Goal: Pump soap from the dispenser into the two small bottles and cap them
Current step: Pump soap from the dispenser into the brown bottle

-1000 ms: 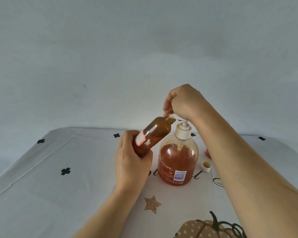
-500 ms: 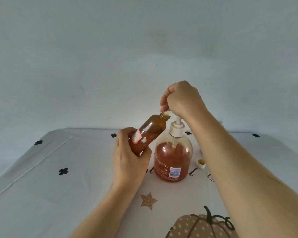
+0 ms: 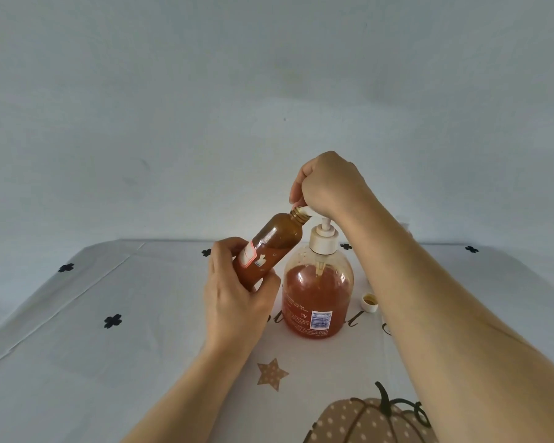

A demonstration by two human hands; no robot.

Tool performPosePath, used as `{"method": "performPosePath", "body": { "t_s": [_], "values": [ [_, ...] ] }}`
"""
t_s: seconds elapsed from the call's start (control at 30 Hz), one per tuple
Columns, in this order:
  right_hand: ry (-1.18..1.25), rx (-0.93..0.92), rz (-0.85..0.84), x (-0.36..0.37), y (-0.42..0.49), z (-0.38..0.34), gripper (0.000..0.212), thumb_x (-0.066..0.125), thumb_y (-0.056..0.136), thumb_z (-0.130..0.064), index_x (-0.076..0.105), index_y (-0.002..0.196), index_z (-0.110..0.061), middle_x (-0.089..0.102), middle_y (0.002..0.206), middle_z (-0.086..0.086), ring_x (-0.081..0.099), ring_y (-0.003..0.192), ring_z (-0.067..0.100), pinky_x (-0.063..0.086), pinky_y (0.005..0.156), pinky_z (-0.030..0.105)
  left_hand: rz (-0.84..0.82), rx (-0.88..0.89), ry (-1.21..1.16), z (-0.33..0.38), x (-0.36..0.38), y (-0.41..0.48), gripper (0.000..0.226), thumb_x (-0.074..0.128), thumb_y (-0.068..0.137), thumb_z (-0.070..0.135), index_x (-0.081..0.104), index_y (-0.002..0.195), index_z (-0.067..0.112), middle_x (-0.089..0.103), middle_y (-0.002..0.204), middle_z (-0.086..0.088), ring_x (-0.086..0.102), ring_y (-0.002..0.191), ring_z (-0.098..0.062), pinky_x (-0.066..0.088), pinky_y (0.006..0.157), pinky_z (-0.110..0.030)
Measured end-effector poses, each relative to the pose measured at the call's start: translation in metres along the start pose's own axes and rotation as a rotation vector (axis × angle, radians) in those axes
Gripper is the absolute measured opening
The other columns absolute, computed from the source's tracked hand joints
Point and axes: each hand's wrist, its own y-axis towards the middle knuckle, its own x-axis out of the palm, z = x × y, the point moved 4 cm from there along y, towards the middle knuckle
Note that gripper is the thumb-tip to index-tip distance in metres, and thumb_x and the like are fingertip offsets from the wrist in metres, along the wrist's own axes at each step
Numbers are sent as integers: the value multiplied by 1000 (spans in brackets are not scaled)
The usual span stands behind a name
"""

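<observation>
While my left hand (image 3: 237,302) gripped the small bottle (image 3: 271,247) by its base, tilted with its open neck at the spout, my right hand (image 3: 330,185) was curled over the pump of the dispenser (image 3: 317,298). A loose cap (image 3: 369,302) lay between the dispenser and my right forearm.

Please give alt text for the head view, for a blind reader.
The left hand holds a small amber bottle tilted, mouth at the nozzle of a soap dispenser whose pump the right hand grips. A loose cap lies nearby.
</observation>
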Motion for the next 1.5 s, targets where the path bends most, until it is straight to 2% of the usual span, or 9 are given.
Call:
{"method": "performPosePath", "body": {
  "t_s": [0.17,0.27,0.47,0.73,0.9,1.1,1.3,1.4,1.5],
  "values": [
    [-20,-20,-33,1,0,-2,24,55,82,-5,73,95,-12,72,94,8,68,91,27,57,89,42,19,20,-17,2,-3,0,58,74,71,11,35,94,47,55,89,4,55,66,-15,45,58,-26],
    [-33,-40,-42,2,1,-3,24,54,81,-4,73,94,-12,72,94,7,68,91,27,57,88,43,21,25,-32,2,-3,0,49,68,67,22,38,92,51,54,85,10,53,60,-10,41,54,-16],
    [-67,-47,-87,6,-2,-1,28,51,81,0,73,95,-11,71,97,9,67,92,28,57,89,43,43,-5,-56,1,-4,1,40,61,60,21,39,87,42,52,79,11,52,63,-6,40,51,-11],
    [-17,-13,-88,10,-2,7,28,49,83,0,72,94,-9,72,96,9,68,94,27,56,91,43,24,-40,-42,-2,-4,-1,39,59,59,23,39,87,41,52,76,10,50,62,-8,38,53,-17],
    [78,-20,-23,-3,-3,2,36,44,87,5,68,72,-18,75,82,5,73,85,27,58,87,45,-20,24,-27,5,-1,-2,37,62,66,26,38,89,41,52,77,10,52,58,-8,39,50,-14],
    [37,-15,7,0,-1,0,25,52,86,-3,72,97,-12,73,93,7,70,90,27,57,89,40,-15,14,-29,5,-2,-2,39,63,67,27,34,88,43,51,74,9,50,55,-10,42,52,-27],
    [22,-7,-7,1,1,0,25,53,84,-3,72,96,-12,72,93,8,69,90,27,56,89,40,-17,18,-26,3,-1,0,34,62,68,28,38,89,39,51,75,9,49,58,-10,38,53,-16],
    [22,-7,-14,-1,0,0,27,52,82,-2,72,96,-11,72,93,8,70,91,27,57,89,40,-23,62,-16,6,-2,0,32,63,69,25,45,94,35,52,84,8,52,70,-6,39,57,-10],
    [10,-12,-29,-1,0,-1,29,51,80,0,72,97,-10,72,94,9,70,92,27,57,90,40,-35,100,-25,10,-2,1,32,63,70,20,48,89,41,53,86,8,52,72,-6,39,59,-10]
  ]
}}
